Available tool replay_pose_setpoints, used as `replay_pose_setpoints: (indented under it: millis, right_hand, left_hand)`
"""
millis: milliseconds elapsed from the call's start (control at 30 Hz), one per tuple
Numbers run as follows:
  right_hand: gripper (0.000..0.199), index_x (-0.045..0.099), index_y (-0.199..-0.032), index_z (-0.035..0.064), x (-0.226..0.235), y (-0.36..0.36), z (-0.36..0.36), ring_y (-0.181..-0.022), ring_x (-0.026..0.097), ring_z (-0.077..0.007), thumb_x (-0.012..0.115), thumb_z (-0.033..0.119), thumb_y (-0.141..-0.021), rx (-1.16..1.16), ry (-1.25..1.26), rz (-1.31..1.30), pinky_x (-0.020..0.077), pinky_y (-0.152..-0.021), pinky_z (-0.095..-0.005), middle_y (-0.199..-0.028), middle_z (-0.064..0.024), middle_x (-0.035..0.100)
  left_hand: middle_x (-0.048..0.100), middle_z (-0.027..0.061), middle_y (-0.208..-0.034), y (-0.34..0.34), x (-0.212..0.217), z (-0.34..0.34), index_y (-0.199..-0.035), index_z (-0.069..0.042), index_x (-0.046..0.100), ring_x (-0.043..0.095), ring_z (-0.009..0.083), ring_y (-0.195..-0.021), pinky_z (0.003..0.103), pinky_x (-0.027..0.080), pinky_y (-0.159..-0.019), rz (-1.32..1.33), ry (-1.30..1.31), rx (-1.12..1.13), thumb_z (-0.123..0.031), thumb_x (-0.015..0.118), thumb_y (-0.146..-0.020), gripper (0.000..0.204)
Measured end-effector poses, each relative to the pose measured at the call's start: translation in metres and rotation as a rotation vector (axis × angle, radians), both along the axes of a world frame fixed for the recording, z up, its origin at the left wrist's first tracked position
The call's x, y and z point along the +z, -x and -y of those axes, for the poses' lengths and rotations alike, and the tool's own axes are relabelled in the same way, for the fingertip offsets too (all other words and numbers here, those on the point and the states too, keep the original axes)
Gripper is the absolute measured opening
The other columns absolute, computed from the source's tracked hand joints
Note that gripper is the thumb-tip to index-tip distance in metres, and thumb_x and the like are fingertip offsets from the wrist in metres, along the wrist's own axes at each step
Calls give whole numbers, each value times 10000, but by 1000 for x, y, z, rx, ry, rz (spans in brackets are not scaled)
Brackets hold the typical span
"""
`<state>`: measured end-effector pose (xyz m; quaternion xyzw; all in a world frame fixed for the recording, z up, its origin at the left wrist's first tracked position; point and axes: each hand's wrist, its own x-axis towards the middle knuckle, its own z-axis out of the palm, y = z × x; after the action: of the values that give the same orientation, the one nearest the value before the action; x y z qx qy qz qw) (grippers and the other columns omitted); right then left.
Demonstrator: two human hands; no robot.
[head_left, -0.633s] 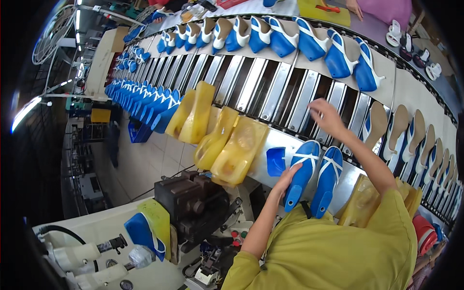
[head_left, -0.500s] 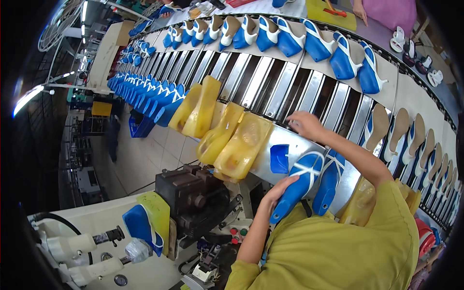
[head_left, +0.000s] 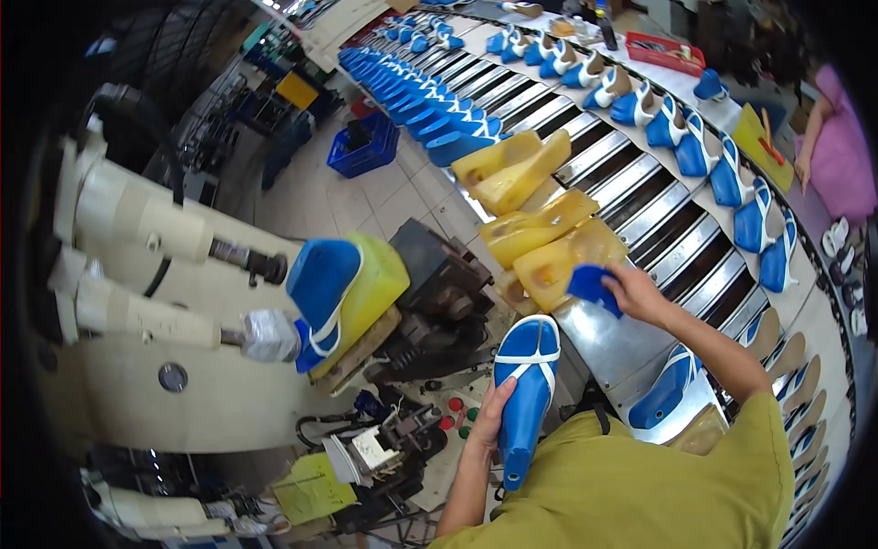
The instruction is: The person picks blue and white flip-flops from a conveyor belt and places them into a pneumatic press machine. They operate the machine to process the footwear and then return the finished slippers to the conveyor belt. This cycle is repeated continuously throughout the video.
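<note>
My left hand [head_left: 492, 419] is closed around a blue shoe last [head_left: 529, 403] with white sandal straps on it, held upright before my body with its toe pointing away. Between the fingers of my right hand [head_left: 636, 293] is a small flat blue piece [head_left: 590, 285], lifted beside the yellow moulded pads [head_left: 547, 274]. A second blue last with white straps [head_left: 663, 389] lies on the metal plate [head_left: 599, 343] near my right forearm. To the left, another strapped blue last [head_left: 322, 284] rests against a yellow pad [head_left: 380, 274] on the machine.
Cream machine cylinders [head_left: 155, 311] stand at left, near red and green buttons [head_left: 455, 403]. A roller conveyor [head_left: 640, 192] runs beyond, with blue lasts [head_left: 425, 105] and shoes [head_left: 695, 151] along it. A blue crate [head_left: 366, 151] sits on the floor. Another person's arm [head_left: 809, 137] shows at right.
My view has swung left toward the machine. The strapped last in my left hand has been drawn away from the other one. My right hand has picked up the small blue piece from the metal plate.
</note>
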<state>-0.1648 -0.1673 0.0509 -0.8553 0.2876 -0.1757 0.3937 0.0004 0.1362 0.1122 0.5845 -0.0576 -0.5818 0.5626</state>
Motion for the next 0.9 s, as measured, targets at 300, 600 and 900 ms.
replay_pose_setpoints:
  millis: [300, 600, 900]
  right_hand:
    - [302, 623, -1218, 137, 191, -49, -102, -679, 678, -323, 627, 210, -925, 435, 541, 127, 527, -594, -412, -783, -121, 690]
    - [599, 415, -1475, 156, 209, -63, -219, -776, 677, -311, 632, 249, -924, 492, 545, 248, 522, -642, -406, -996, -136, 691]
    - [1072, 322, -1484, 134, 198, -55, -330, -1083, 590, -397, 892, 407, -618, 996, 28, 607, 477, -903, -485, -1253, -242, 544]
  left_hand:
    - [588, 109, -1229, 11, 60, -51, -1398, -35, 446, 598, 174, -1033, 293, 492, -898, 242, 224, 25, -360, 677, -908, 632]
    - [586, 123, -1208, 21, 101, -147, -1378, -16, 417, 602, 186, -1043, 314, 498, -908, 347, 349, 122, -355, 688, -905, 642]
    - [584, 193, -1247, 44, 126, -223, -1395, 20, 429, 594, 314, -1140, 449, 484, -995, -532, 1350, 842, -793, 381, -875, 966]
